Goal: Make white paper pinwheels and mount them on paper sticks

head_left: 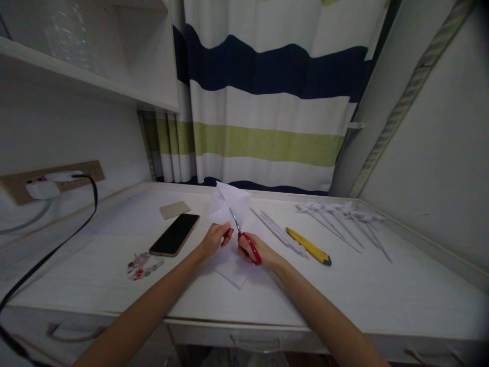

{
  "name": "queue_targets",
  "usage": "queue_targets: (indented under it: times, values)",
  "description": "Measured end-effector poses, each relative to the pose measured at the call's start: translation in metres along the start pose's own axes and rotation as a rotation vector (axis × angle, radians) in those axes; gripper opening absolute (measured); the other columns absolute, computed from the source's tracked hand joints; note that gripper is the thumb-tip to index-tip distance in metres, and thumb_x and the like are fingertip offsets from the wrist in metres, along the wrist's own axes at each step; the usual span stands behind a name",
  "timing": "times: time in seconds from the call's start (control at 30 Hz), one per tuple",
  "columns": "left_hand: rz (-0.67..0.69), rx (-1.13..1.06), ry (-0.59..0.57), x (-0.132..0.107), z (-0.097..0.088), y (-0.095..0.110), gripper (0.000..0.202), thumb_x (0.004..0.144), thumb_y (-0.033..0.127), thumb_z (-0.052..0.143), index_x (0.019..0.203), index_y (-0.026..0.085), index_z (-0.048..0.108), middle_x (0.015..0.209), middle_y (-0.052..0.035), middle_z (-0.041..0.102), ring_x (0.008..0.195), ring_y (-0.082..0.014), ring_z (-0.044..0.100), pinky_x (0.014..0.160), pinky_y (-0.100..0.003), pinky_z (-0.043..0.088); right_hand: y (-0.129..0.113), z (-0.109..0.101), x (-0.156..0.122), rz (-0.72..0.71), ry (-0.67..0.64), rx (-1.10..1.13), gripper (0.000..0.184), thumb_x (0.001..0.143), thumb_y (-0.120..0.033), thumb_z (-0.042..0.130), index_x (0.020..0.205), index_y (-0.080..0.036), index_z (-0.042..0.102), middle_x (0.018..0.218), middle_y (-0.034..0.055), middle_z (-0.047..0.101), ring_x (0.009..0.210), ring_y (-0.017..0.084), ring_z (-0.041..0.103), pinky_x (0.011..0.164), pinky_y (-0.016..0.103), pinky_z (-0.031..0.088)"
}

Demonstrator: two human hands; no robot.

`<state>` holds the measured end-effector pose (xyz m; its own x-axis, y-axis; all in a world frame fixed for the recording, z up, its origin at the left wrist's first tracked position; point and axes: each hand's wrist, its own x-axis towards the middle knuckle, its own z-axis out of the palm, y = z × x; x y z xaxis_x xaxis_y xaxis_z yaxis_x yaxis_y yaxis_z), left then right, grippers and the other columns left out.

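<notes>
Red-handled scissors (250, 245) are gripped in my right hand (256, 250), their blades pointing away from me against a sheet of white paper (234, 198). The paper is raised off the desk, with creases and cuts running toward its middle. My left hand (217, 238) has its fingers closed at the paper's lower left edge and pinches it beside the blades. Under both hands lies more white paper (233, 272), flat on the desk. Whether it is a separate sheet I cannot tell.
A phone (174, 235) with a beaded charm (143, 266) and a grey card (174, 209) lie left. On the right are rolled paper sticks (280, 233), a yellow utility knife (308, 246) and several paper pinwheels on sticks (344, 214). A black cable (61, 243) hangs at far left.
</notes>
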<state>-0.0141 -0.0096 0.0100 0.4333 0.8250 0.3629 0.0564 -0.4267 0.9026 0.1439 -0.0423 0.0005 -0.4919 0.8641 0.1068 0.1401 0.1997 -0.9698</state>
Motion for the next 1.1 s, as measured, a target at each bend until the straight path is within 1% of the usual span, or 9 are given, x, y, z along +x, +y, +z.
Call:
queue_targets:
  times: [0.17,0.4,0.5,0.67,0.8,0.87,0.93,1.1]
  values:
    - [0.017,-0.023,-0.004,-0.001,0.000,0.000,0.041,0.085,0.042,0.036,0.060,0.012,0.049,0.045,0.0074,0.041,0.037,-0.0047,0.039,0.042,-0.020,0.036,0.002,-0.001,0.000,0.040,0.015,-0.026,0.026,0.085,-0.032,0.041,0.078,-0.011,0.054,0.057,-0.0053,0.050,0.038,0.003,0.043,0.036,0.016,0.037]
    - [-0.003,-0.056,0.000,0.001,0.003,-0.003,0.045,0.084,0.045,0.035,0.054,0.014,0.046,0.041,0.0083,0.037,0.035,-0.0049,0.036,0.041,-0.020,0.034,-0.001,0.000,0.000,0.110,0.037,-0.024,0.027,0.086,-0.034,0.040,0.081,-0.011,0.053,0.057,-0.0051,0.050,0.038,0.003,0.042,0.036,0.016,0.037]
    - [-0.032,-0.066,0.015,0.000,0.005,-0.001,0.048,0.082,0.049,0.034,0.050,0.015,0.044,0.038,0.0083,0.035,0.034,-0.0057,0.035,0.042,-0.020,0.032,-0.004,0.000,-0.001,0.144,0.030,-0.014,0.029,0.086,-0.036,0.038,0.082,-0.011,0.053,0.055,-0.0058,0.050,0.035,0.002,0.041,0.034,0.015,0.035]
    - [-0.096,-0.090,0.075,-0.001,0.010,0.002,0.053,0.077,0.054,0.034,0.040,0.017,0.040,0.032,0.0053,0.034,0.035,-0.0069,0.033,0.043,-0.023,0.028,-0.006,0.001,-0.001,0.190,0.017,0.015,0.036,0.086,-0.042,0.035,0.084,-0.011,0.053,0.050,-0.0065,0.049,0.031,0.002,0.041,0.029,0.014,0.032]
    - [-0.156,-0.125,0.115,-0.002,0.015,0.001,0.054,0.073,0.059,0.036,0.040,0.017,0.040,0.032,0.0049,0.033,0.034,-0.0070,0.031,0.042,-0.023,0.025,-0.007,0.003,-0.002,0.217,0.021,0.039,0.045,0.078,-0.054,0.038,0.081,-0.011,0.052,0.043,-0.0059,0.049,0.028,0.004,0.042,0.024,0.013,0.026]
    - [-0.186,-0.143,0.138,-0.003,0.018,0.000,0.055,0.072,0.061,0.035,0.040,0.017,0.040,0.032,0.0048,0.032,0.034,-0.0069,0.030,0.042,-0.022,0.024,-0.007,0.002,-0.002,0.227,0.026,0.048,0.049,0.075,-0.059,0.038,0.079,-0.012,0.050,0.041,-0.0058,0.048,0.027,0.005,0.041,0.024,0.014,0.025]
    - [-0.215,-0.162,0.157,-0.004,0.020,-0.002,0.056,0.071,0.063,0.033,0.038,0.017,0.038,0.032,0.0045,0.032,0.035,-0.0068,0.029,0.041,-0.022,0.023,-0.007,0.000,-0.002,0.239,0.030,0.052,0.048,0.072,-0.059,0.040,0.078,-0.013,0.048,0.041,-0.0058,0.048,0.026,0.005,0.040,0.024,0.014,0.027]
    - [-0.286,-0.215,0.204,-0.004,0.023,-0.005,0.057,0.073,0.063,0.031,0.039,0.017,0.038,0.034,0.0045,0.030,0.035,-0.0070,0.030,0.041,-0.022,0.023,-0.002,-0.001,-0.001,0.296,0.033,0.047,0.048,0.070,-0.060,0.042,0.076,-0.013,0.045,0.041,-0.0045,0.048,0.026,0.005,0.038,0.024,0.015,0.025]
